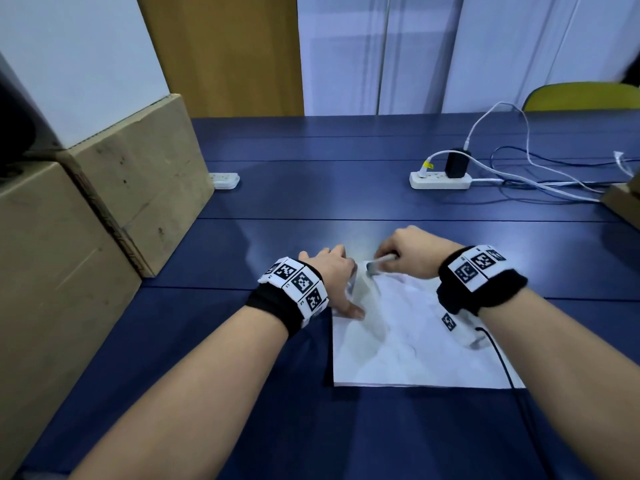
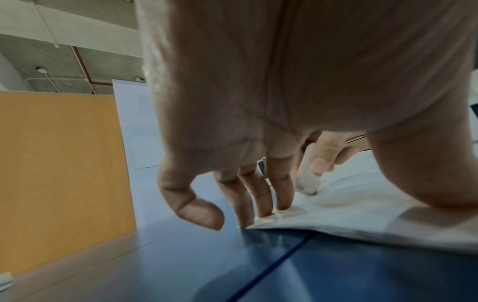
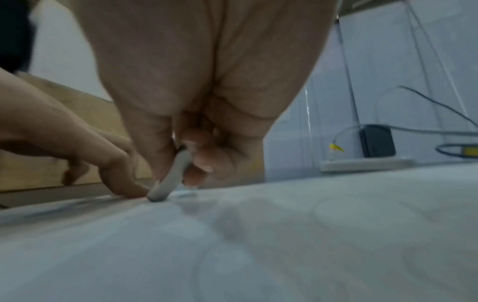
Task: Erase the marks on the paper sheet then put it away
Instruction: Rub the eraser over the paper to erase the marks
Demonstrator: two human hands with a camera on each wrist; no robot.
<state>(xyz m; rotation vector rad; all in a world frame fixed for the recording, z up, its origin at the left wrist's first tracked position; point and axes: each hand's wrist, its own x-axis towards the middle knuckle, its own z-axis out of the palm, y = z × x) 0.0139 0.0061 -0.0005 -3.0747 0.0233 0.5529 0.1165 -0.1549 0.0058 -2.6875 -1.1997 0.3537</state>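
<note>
— Gripping the eraser (image 3: 168, 179) between thumb and curled fingers, the right hand (image 1: 412, 251) presses its tip onto the far left corner of the paper sheet (image 1: 415, 348). That grip is narrow and tight on the eraser.

— And the left hand (image 1: 334, 278)?

— Fingers straight and spread; the fingertips (image 2: 283, 201) pin the sheet's left edge to the blue desk (image 1: 311, 202), just beside the eraser tip. It holds nothing, only presses.

— What could go wrong?

— The sheet is already wrinkled. I judge that a hard stroke toward the free edge could buckle or tear it, since only the left edge is pinned. A stroke toward the left hand could run the eraser into those fingertips.

— Anything else?

— The black cable (image 1: 498, 358) from the right wrist lies across the sheet's right side; it might drag the paper if the arm swings. Whether marks remain near the corner I cannot tell, as the wrist views are blurred.
</note>
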